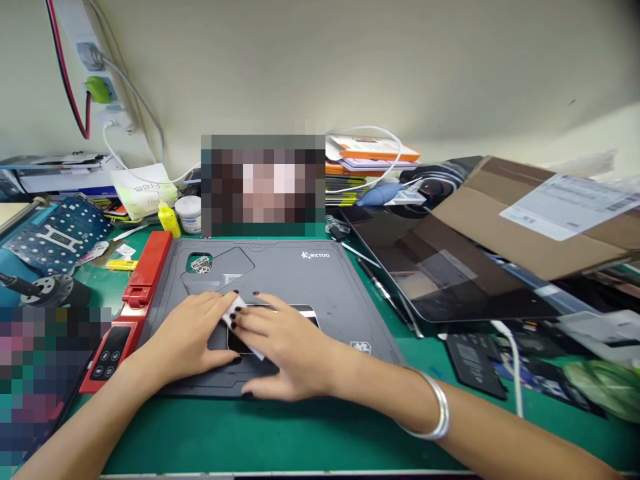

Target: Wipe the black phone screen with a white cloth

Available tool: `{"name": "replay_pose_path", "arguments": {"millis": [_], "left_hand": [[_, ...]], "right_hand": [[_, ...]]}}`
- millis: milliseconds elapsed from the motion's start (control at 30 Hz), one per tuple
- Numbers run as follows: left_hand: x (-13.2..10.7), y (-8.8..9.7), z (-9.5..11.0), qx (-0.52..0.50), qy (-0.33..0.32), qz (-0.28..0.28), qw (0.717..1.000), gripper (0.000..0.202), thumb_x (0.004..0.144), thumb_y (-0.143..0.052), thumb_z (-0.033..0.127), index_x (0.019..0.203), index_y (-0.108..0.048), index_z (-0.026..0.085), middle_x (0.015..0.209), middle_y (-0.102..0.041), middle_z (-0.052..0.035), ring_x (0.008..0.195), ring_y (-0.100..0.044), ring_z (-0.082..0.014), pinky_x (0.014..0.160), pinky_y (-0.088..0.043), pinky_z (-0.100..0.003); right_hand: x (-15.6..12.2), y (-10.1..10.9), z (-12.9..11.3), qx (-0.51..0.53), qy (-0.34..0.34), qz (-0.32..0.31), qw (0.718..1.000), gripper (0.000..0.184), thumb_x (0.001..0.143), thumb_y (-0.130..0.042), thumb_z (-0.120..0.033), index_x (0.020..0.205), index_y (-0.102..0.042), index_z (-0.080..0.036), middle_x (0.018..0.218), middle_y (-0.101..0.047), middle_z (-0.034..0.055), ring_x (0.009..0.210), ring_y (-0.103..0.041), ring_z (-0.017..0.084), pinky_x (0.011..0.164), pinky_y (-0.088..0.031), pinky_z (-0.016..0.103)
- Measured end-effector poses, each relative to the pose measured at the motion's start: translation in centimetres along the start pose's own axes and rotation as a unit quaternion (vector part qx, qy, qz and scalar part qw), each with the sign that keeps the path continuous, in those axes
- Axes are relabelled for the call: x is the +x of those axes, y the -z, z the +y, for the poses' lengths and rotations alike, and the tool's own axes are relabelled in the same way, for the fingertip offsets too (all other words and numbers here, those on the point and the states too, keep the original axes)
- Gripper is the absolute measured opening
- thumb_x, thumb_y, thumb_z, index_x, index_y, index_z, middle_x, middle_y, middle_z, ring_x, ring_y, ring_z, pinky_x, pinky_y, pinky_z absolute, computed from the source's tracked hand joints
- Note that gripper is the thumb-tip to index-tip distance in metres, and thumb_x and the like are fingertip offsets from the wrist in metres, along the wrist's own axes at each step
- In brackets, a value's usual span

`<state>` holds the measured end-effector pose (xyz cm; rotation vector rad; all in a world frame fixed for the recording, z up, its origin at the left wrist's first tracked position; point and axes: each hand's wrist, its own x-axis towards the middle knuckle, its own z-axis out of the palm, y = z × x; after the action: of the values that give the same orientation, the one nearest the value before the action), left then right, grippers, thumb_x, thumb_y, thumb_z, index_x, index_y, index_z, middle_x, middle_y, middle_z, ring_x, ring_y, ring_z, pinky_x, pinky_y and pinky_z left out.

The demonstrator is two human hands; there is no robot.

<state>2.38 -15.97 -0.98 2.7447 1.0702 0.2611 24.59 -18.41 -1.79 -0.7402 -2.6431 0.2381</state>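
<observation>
On the grey work mat (pixel 335 280) lies a phone-sized black panel (pixel 311 322), mostly covered by my hands. My left hand (pixel 195 333) brackets its left end, thumb at the near edge and fingers at the far edge. My right hand (pixel 287 350) presses a folded white wipe (pixel 257 351) on the panel's surface, fingers together and stretched over it. Just beyond my left hand rests a clear sheet with a thin black outline (pixel 220 267), its near part hidden by my fingers. Small metal parts (pixel 201 264) sit in the mat's cutout.
A red device with a button panel (pixel 113 350) borders the mat's left side. Right of it are pen-like tools (pixel 383 290), a large dark screen (pixel 425 260) and a cardboard box (pixel 530 207). Behind stand a yellow bottle (pixel 169 220) and a white jar (pixel 189 213).
</observation>
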Motion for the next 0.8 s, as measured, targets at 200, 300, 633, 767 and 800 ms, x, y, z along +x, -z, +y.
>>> {"name": "replay_pose_path", "arguments": {"millis": [200,300,633,767,800], "left_hand": [[-0.09,0.03,0.01,0.004,0.004,-0.01,1.0,0.071,0.078,-0.067,0.041,0.139,-0.039,0.019,0.135,-0.056,-0.016,0.124,-0.053,-0.0327,0.101,-0.044,-0.049],[-0.07,0.1,0.08,0.006,0.005,-0.014,1.0,0.071,0.078,-0.068,0.04,0.138,-0.039,0.018,0.135,-0.056,-0.0164,0.124,-0.053,-0.0315,0.102,-0.044,-0.048],[-0.08,0.14,0.13,0.011,0.003,-0.015,1.0,0.069,0.079,-0.067,0.041,0.137,-0.039,0.017,0.135,-0.056,-0.0168,0.124,-0.053,-0.0317,0.102,-0.044,-0.048],[-0.11,0.08,0.1,0.009,0.002,-0.011,1.0,0.068,0.079,-0.067,0.041,0.138,-0.039,0.017,0.135,-0.056,-0.0165,0.124,-0.053,-0.0312,0.102,-0.043,-0.047],[-0.12,0.09,0.1,0.011,0.003,-0.012,1.0,0.07,0.079,-0.068,0.042,0.137,-0.04,0.017,0.135,-0.056,-0.0166,0.124,-0.053,-0.0316,0.102,-0.044,-0.047]], "right_hand": [[-0.12,0.05,-0.14,0.015,-0.01,-0.008,1.0,0.059,0.079,-0.068,-0.053,0.121,-0.058,-0.013,0.116,-0.067,0.013,0.114,-0.057,0.027,0.11,-0.029,0.05],[-0.2,0.11,-0.31,0.015,-0.003,-0.013,1.0,0.06,0.077,-0.067,-0.057,0.116,-0.06,-0.012,0.111,-0.068,0.0137,0.11,-0.059,0.028,0.108,-0.031,0.048],[-0.32,0.24,-0.61,0.008,-0.003,-0.016,1.0,0.062,0.076,-0.069,-0.057,0.115,-0.06,-0.01,0.11,-0.068,0.0138,0.108,-0.059,0.028,0.108,-0.03,0.048],[-0.41,0.25,-0.68,0.017,0.007,-0.024,1.0,0.062,0.077,-0.069,-0.054,0.12,-0.058,-0.01,0.113,-0.067,0.0127,0.112,-0.057,0.027,0.109,-0.029,0.047],[-0.43,0.29,-0.59,0.011,-0.006,-0.025,1.0,0.064,0.077,-0.07,-0.053,0.122,-0.057,-0.009,0.115,-0.066,0.0134,0.113,-0.057,0.028,0.109,-0.029,0.048]]}}
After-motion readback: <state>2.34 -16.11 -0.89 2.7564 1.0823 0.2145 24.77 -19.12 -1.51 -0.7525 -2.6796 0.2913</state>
